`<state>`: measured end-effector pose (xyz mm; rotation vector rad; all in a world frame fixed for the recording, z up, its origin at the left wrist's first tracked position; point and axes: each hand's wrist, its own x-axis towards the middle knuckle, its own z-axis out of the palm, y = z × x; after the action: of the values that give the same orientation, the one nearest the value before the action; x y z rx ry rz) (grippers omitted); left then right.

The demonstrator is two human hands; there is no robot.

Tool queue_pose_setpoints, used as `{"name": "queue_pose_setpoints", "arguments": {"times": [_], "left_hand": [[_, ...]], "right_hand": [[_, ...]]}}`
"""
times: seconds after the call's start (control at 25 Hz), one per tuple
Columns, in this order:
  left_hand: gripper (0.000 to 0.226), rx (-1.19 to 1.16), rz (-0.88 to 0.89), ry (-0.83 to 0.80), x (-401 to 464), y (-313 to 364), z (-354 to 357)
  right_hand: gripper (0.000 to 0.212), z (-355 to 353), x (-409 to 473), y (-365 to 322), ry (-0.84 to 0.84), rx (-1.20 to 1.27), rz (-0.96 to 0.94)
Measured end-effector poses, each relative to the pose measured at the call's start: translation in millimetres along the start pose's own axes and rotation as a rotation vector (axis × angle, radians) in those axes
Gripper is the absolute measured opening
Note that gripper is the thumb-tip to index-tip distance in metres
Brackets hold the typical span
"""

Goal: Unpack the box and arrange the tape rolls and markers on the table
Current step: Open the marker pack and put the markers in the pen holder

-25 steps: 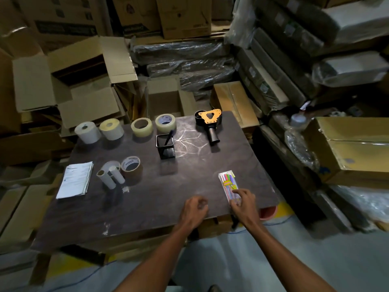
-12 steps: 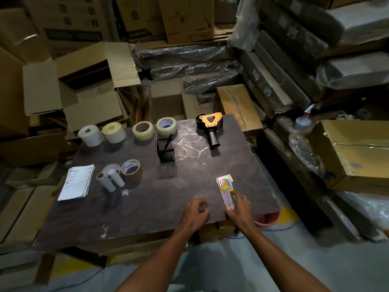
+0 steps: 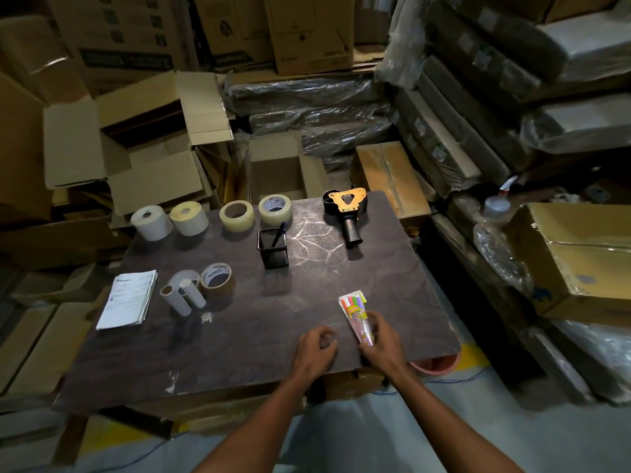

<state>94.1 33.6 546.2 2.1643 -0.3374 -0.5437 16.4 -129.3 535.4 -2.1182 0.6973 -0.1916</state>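
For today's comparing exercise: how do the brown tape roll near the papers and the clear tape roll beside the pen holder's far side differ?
1. The brown tape roll has opaque brown tape; the clear tape roll looks pale and see-through.
2. The brown roll sits mid-table beside white tubes; the clear roll stands in the far row.
3. The brown roll touches a neighbour; the clear roll stands apart.
Both lie flat, with printed cores.

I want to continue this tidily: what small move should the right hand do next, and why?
Probably release the marker pack and withdraw. The right hand holds its near end, the pack already lies flat on the table, and the left hand rests curled and empty beside it.
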Motion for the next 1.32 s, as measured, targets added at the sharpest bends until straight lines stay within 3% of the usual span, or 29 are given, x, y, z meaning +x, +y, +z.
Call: {"name": "queue_pose_setpoints", "arguments": {"times": [0.24, 0.44, 0.56, 0.84, 1.0, 1.32], "left_hand": [[0.052, -0.293, -0.210, 0.072, 22.2, -29.0, 6.2], [0.019, -0.703, -0.441, 0.116, 17.6, -6.0, -16.0], [0.026, -0.866, -0.495, 0.090, 19.0, -6.9, -29.0], [0.041, -1.093, -0.591, 0.167, 27.2, -10.4, -57.0], [0.041, -1.188, -0.625, 0.121, 30.4, -7.8, -70.4], [0.043, -1.340, -0.692, 0.184, 34.7, 5.0, -78.5]], "right_hand": [[0.062, 16.8, 3.6, -25.6, -0.001, 0.177, 0.037], [0.061, 28.8, 1.5, -54.2, -0.038, 0.156, -0.088], [0.060, 38.3, -1.4, -69.1, -0.074, 0.128, -0.215], [0.060, 55.3, -6.6, -92.2, -0.128, -0.002, -0.462], [0.065, 56.0, -11.5, -104.5, -0.192, -0.129, -0.619], [0.077, 49.9, -16.5, -100.6, -0.221, -0.084, -0.616]]}}
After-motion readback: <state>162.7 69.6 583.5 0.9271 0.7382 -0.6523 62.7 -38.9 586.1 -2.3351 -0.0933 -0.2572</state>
